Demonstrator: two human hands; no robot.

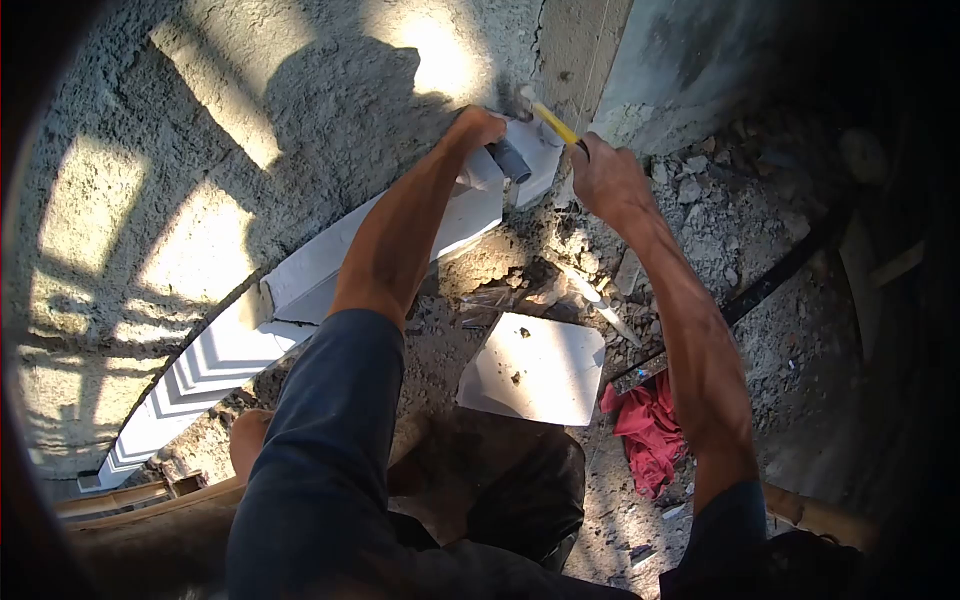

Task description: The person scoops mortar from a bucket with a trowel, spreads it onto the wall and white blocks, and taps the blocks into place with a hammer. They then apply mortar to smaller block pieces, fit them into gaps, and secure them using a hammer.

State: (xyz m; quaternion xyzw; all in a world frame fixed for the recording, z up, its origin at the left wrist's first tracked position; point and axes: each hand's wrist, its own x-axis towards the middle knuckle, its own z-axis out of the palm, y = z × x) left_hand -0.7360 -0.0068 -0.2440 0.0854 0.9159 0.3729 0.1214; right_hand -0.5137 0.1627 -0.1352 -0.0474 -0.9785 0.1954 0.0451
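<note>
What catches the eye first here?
At the rough wall, the left hand holds a grey cylinder against white moulding, while the right hand grips a yellow-handled tool. On the rubble below lie a white tile and a red cloth.

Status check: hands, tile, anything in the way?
Right hand gripping yellow-handled tool. Left hand against white tile at foot of wall, grey cylinder beside it; grip unclear. Rubble, loose tile, red cloth on ground nearby.

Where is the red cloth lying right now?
In the head view, the red cloth lies on the rubble at lower right, just right of the loose white tile.
</note>
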